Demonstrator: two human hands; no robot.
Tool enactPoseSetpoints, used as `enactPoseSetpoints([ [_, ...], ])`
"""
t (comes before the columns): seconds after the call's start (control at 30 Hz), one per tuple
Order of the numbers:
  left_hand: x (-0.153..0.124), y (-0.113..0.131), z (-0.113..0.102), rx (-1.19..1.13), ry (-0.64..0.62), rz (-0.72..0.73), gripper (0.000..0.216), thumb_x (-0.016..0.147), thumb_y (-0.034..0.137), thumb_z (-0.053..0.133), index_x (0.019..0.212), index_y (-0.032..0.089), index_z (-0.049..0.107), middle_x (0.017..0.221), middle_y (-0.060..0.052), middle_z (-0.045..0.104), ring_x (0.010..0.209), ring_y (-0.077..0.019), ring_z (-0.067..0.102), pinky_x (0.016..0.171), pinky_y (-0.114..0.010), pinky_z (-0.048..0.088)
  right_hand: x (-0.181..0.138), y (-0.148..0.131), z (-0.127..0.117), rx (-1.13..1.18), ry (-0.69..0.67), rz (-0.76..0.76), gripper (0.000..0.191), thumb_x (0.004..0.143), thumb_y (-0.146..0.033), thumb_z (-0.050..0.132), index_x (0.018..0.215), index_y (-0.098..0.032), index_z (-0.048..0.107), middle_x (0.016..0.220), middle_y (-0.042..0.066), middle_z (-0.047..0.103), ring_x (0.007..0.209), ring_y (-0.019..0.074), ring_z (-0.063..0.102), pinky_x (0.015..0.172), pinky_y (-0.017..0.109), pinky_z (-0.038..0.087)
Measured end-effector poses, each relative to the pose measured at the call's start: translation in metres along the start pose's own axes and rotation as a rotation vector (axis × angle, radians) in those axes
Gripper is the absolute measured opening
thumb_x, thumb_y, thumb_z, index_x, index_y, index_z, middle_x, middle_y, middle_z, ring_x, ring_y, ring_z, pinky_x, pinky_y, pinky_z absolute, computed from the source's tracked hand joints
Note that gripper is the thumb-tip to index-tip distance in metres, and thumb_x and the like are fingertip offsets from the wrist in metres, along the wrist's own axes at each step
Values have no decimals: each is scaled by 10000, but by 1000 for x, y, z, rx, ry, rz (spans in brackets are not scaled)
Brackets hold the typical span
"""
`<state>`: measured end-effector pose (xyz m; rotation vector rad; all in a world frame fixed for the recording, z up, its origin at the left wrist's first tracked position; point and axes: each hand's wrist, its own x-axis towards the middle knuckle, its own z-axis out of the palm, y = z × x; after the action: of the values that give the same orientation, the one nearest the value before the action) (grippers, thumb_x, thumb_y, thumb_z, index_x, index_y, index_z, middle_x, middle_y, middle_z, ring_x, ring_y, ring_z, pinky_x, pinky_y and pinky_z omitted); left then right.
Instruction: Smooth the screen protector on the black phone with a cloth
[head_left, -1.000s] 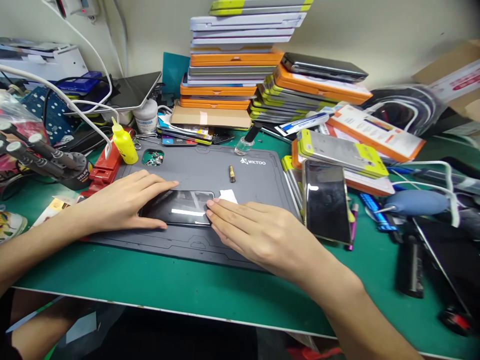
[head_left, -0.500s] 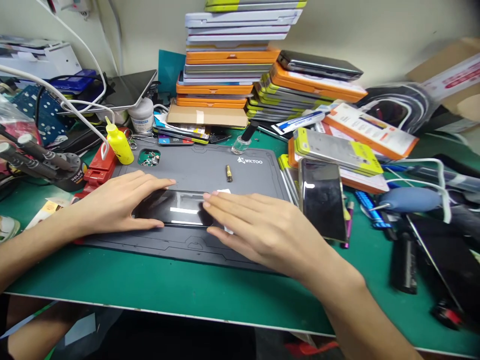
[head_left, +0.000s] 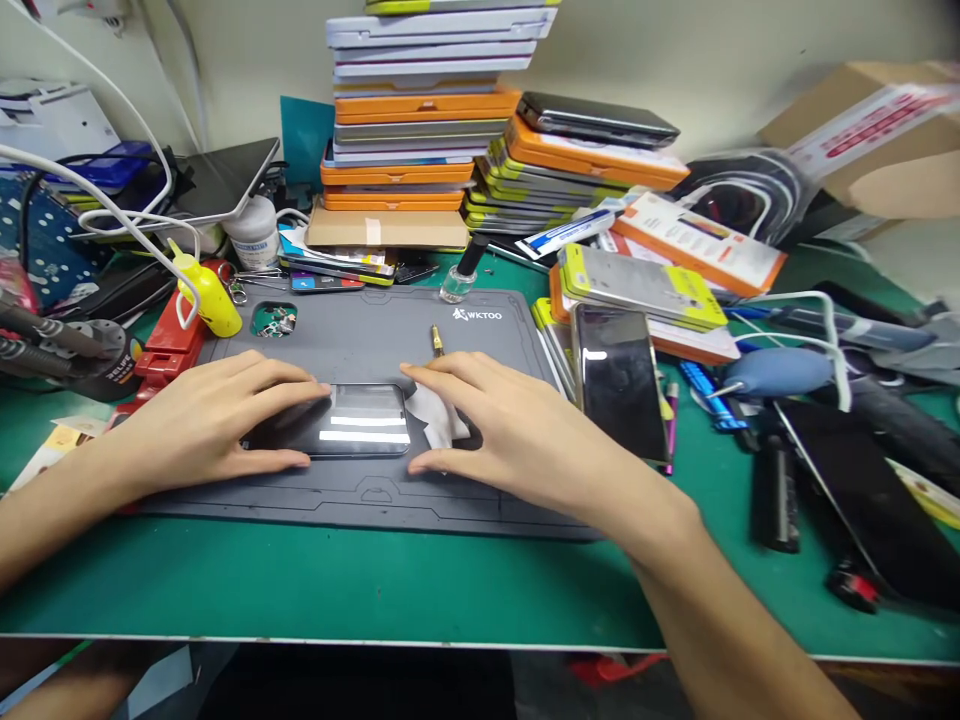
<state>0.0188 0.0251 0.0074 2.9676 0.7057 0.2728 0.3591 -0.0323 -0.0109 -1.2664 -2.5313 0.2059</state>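
Observation:
A black smartphone [head_left: 364, 405] lies flat, screen up, on a dark grey work mat [head_left: 345, 335]. Bright light strips reflect on its glass. My left hand [head_left: 199, 420] grips the phone's left end, thumb along the near edge and fingers over the far edge. Off the phone's right end, my right hand [head_left: 517, 425] is open, thumb and fingers apart, with nothing held. Between its thumb and fingers a crumpled white tissue or cloth [head_left: 433, 412] lies on the mat. Just beyond the right fingers is a small brass-coloured brush [head_left: 436, 340], its lower end hidden.
A glass bottle with black cap [head_left: 459, 275] stands at the mat's far edge. A yellow squeeze bottle [head_left: 210, 295] and red clamp-like tool [head_left: 169, 345] are left. Stacked flat boxes [head_left: 420, 105] rise behind. Another phone [head_left: 621, 380] and a blue air blower [head_left: 784, 372] lie right.
My right hand has drawn back from the phone's right end and its thumb and fingers have spread, exposing more of the white tissue. My left hand stays on the phone. The camera view has shifted.

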Motion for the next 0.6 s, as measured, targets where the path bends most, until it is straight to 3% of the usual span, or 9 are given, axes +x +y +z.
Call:
enactPoseSetpoints([
  [0.1,0,-1,1,26,-21,12,532,1053,581,616,1480,265,645,1377,-120,728,1138,-293,723,997,-430,609,-2,2,-5,25,15,2,715,949,-551,799,1512,-170,577,1432,149,697,1321,332,679,1004,467,653],
  [0.27,0,-2,1,61,-19,30,477,1068,559,597,1449,284,676,1388,-110,718,1141,-291,724,982,-434,611,1,-1,-5,85,116,-51,243,1113,-262,551,1278,-179,707,1228,103,783,1153,272,743,929,423,639],
  [0.37,0,0,0,67,-35,28,482,1076,551,587,1461,273,668,1397,-115,706,1154,-292,720,989,-445,610,2,-3,-3,96,141,-63,274,1108,-170,499,1270,-158,719,1186,95,806,1095,261,761,903,415,624],
  [0.6,0,0,2,60,-29,29,479,1074,539,599,1465,270,663,1402,-114,699,1157,-290,714,997,-449,603,1,-1,0,86,65,-52,390,1067,-277,664,1428,-128,665,1333,103,784,1196,297,751,973,454,627],
])
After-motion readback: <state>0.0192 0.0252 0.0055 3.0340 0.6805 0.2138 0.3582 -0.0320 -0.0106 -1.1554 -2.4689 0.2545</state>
